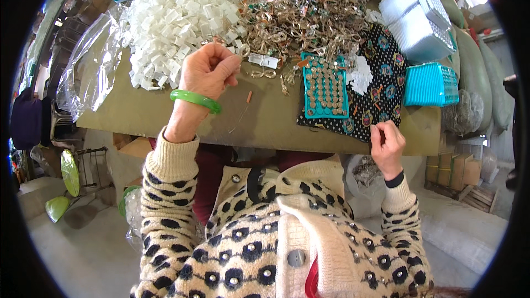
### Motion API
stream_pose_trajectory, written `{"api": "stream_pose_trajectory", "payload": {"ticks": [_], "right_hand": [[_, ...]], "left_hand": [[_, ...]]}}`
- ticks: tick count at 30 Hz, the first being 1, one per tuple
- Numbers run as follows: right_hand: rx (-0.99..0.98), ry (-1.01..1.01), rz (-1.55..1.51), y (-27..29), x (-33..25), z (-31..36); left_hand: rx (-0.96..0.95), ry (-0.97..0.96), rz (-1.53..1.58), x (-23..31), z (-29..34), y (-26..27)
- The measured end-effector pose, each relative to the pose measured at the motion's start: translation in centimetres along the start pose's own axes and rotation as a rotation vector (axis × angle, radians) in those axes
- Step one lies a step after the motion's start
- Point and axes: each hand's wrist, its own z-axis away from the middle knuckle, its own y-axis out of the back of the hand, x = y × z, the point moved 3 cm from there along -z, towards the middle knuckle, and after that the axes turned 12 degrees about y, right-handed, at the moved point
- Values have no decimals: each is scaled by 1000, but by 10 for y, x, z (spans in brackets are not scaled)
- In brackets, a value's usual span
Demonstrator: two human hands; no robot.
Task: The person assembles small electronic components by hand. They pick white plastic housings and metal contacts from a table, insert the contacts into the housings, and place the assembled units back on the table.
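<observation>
My left hand (208, 69), with a green bangle on its wrist, is closed over the near edge of a heap of small clear plastic pieces (176, 22). Coppery bits show beyond its knuckles, but I cannot make out what its fingers hold. Closed in a pinch, my right hand (388, 144) is at the table's front edge, beside a black patterned cloth (383, 77); anything between its fingertips is hidden or too small to name. A teal tray (326, 111) with rows of round metallic pieces lies on the cloth. White flat pieces (360, 76) lie beside it.
A tangled heap of metallic trinkets (303, 14) covers the table's (143, 113) far middle. Stacks of white trays (417, 30) and teal trays (430, 85) stand at the right. Clear plastic film (91, 60) hangs over the left edge. A small orange stick (249, 96) lies in front.
</observation>
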Motion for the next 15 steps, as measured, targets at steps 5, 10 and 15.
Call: {"api": "stream_pose_trajectory", "payload": {"ticks": [5, 10, 15], "right_hand": [[78, -209, -509, 8, -53, -55], [116, -352, -988, -46, -94, -95], [-7, -554, -1218, -81, -107, -87]], "left_hand": [[-18, -59, 30, 11, 26, -25], [-45, -324, -248, 1, 59, -64], [-1, -579, -347, -16, 82, -78]]}}
